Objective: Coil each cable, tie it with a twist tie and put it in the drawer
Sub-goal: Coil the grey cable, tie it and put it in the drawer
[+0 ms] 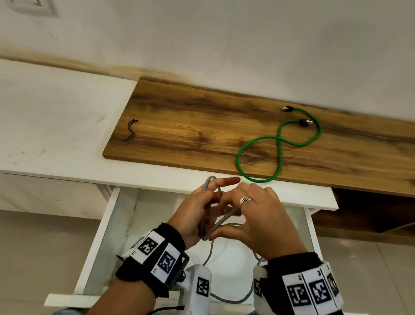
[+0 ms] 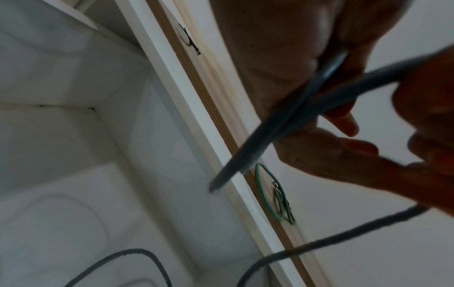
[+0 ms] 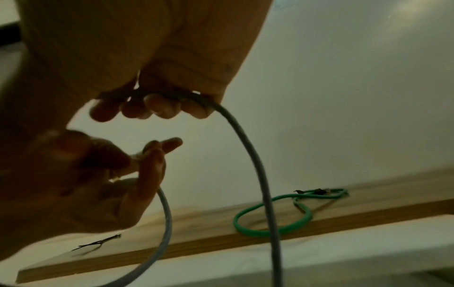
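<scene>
Fingers point(image 1: 207, 195) of the left hand point(image 1: 191, 213) curl around a few turns of the grey cable point(image 1: 211, 226), pinning the loops against the palm at the centre of the head view, with the forefinger sticking out straight through the top of the coil. The right hand point(image 1: 256, 217) pinches the same cable between thumb and curled fingers point(image 3: 159, 105), feeding a length across toward the left. Both hands hang above the open drawer point(image 1: 110, 226), low in the frame.

Coiling looks to be the step in hand, and it seems unfinished: a slack tail of grey cable trails down into the drawer and loops along its floor. The next move probably calls for drawing that tail up and laying another turn over the left hand while keeping the held loops from springing apart.

A black twist tie point(image 1: 130, 131) lies near the left end of the wooden board point(image 1: 184, 120), well apart from the hands. The green cable point(image 1: 277, 148) lies uncoiled in a figure-eight toward the right of the board, its near loop overhanging the front edge. Reaching for the tie means crossing the white surface point(image 1: 54, 118) lip above the drawer; bare board lies between tie and green cable.
</scene>
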### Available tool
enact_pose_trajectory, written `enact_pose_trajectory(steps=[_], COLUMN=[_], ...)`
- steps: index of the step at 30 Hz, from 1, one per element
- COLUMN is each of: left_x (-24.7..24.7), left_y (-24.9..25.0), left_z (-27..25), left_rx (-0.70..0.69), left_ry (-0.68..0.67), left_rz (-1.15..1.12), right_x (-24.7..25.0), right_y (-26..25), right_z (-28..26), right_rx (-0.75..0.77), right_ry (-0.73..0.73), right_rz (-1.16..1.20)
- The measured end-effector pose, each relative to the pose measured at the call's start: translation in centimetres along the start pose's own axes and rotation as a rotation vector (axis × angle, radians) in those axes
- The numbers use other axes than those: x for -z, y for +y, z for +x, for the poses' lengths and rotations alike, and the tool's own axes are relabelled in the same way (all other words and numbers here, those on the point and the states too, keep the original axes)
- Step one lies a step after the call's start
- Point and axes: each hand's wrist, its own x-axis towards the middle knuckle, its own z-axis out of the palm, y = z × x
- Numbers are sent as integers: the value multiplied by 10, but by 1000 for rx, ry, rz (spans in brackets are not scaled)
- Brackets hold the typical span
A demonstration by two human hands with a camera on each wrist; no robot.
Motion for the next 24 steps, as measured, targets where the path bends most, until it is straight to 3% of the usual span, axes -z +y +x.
enact_pose_trajectory(steps=[4,7,10,14,18,24], left_x=[-7,-10,-7,-2,-2,0], left_y=[-5,-9,-10,-2,-2,7], left_z=[-4,-5,-4,2,3,1], left_rx=[123,239,268,222,122,91], left_ry=[-114,-193,-192,-123,-56,-136], left_rz=[266,514,584,605,699,420], right_x=[4,-1,-10,-8,-9,1], right_y=[11,19,31,30,30,39], right_z=[-7,-8,-11,-14,-13,-16], right_rx=[-241,-277,-271,-253,-249,-420], right_ry=[-100,-274,-373,-239,-129,86], right_rz=[218,338,412,621,632,787])
